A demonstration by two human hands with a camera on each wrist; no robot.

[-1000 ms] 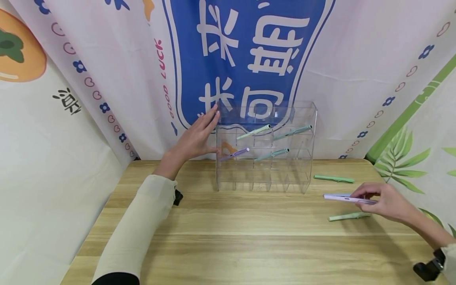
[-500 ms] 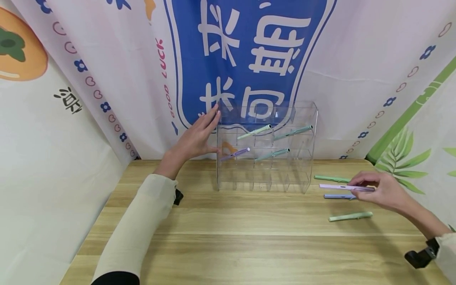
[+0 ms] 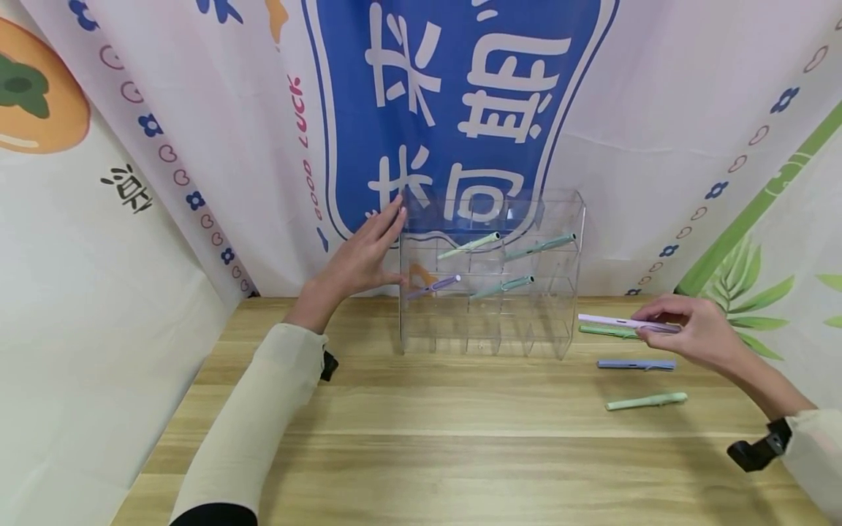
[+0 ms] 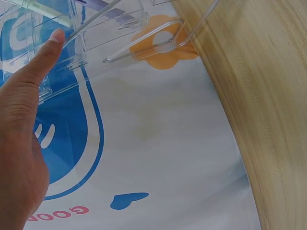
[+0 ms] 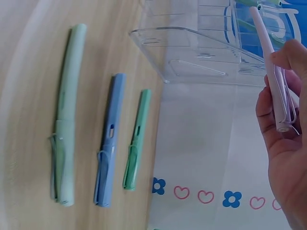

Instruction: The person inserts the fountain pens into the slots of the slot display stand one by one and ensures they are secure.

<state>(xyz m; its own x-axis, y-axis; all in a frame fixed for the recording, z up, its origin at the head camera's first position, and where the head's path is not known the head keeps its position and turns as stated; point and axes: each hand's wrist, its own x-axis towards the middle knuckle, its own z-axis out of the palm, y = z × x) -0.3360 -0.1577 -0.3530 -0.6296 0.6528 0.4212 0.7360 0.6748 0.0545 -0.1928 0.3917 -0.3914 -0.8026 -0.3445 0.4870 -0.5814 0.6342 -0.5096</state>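
A clear acrylic pen rack point(image 3: 574, 299) stands at the back of the table. My left hand point(image 3: 358, 256) touches its left side; in the left wrist view the thumb point(image 4: 45, 55) lies extended against the clear plastic. Between thumb and fingers, my right hand point(image 3: 697, 329) pinches a lilac pen point(image 3: 601, 320), held level above the table, right of the rack. Under it in the head view lies a green pen point(image 3: 601, 332), partly covered. Nearer me are a blue pen point(image 3: 631, 364) and a pale green pen point(image 3: 647, 401), both with clips.
In the rack's tiers lie a pale green pen point(image 3: 470, 246), a teal pen point(image 3: 542, 245), a purple pen point(image 3: 434, 287) and another teal pen point(image 3: 503, 286). A printed curtain point(image 3: 658, 146) hangs right behind the wooden table point(image 3: 460, 467).
My right hand has moved away from me and slightly left with the lilac pen, from over the blue pen to over the green one. My left hand stays on the rack.
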